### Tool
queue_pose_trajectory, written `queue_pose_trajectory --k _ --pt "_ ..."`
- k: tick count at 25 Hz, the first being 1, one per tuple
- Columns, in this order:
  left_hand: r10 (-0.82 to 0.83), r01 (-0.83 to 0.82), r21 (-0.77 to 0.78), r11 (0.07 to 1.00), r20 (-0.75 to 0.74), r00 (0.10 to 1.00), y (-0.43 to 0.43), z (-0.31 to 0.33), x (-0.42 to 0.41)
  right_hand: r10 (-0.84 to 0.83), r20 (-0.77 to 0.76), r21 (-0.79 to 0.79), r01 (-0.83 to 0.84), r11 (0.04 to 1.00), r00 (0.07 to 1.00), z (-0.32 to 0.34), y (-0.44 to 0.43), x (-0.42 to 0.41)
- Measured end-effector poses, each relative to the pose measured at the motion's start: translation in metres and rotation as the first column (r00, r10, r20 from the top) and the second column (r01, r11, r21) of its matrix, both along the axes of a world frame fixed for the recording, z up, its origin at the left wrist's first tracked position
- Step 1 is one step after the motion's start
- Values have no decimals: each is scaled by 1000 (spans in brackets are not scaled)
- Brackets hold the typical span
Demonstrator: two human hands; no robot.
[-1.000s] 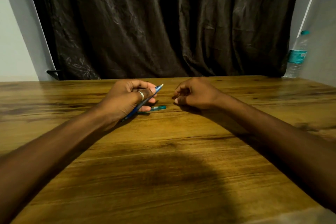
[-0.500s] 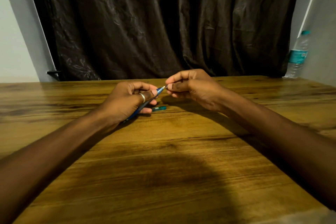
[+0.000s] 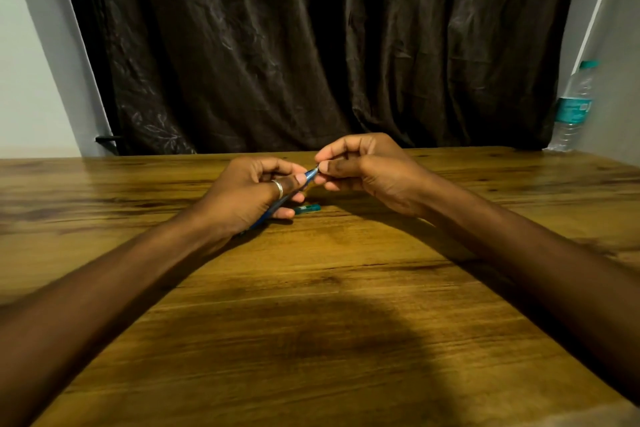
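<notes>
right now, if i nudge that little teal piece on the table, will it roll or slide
The teal piece is small and looks plastic, so probably light. It lies flat on the smooth table, so it may skid or roll.

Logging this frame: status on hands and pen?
Left hand grips blue pen. Right hand pinches its tip. Small teal piece on table by left hand. Nothing in the way.

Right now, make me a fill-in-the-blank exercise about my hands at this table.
1. The left hand wears a silver ___.
2. The right hand pinches the tip of the slim blue ___ held by the left.
3. The small teal cap lies on the brown wooden ___.
4. The clear plastic bottle stands on the person's far ___.
Missing words: ring; pen; table; right.
</notes>
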State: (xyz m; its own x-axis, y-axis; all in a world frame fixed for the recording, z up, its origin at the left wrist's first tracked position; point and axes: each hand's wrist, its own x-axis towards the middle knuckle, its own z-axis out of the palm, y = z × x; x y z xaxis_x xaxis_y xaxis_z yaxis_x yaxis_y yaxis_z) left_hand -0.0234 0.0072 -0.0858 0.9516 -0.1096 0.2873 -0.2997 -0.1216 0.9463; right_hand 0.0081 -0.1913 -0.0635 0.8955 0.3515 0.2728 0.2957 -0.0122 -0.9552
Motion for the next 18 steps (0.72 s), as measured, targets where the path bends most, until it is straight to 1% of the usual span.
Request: queue_pose_trajectory --k 4,9,13,15,18 --pt "3 -3 10 1000 6 1000 0 0 0 -15 57 -68 19 997 998 1 2 -3" --pt "-2 2 8 1000 -3 1000 1 1 0 -23 67 -76 28 997 997 2 1 -6" --pt "-2 3 34 999 -4 1000 1 3 -2 -13 88 -131 25 991 996 3 1 -6" --pt "-3 4 41 999 -6 1000 1 3 -3 -10 74 -126 19 992 997 2 1 -4" --pt "-4 4 0 1000 1 1000 1 4 -2 8 -1 -49 -8 999 1000 0 1 0"
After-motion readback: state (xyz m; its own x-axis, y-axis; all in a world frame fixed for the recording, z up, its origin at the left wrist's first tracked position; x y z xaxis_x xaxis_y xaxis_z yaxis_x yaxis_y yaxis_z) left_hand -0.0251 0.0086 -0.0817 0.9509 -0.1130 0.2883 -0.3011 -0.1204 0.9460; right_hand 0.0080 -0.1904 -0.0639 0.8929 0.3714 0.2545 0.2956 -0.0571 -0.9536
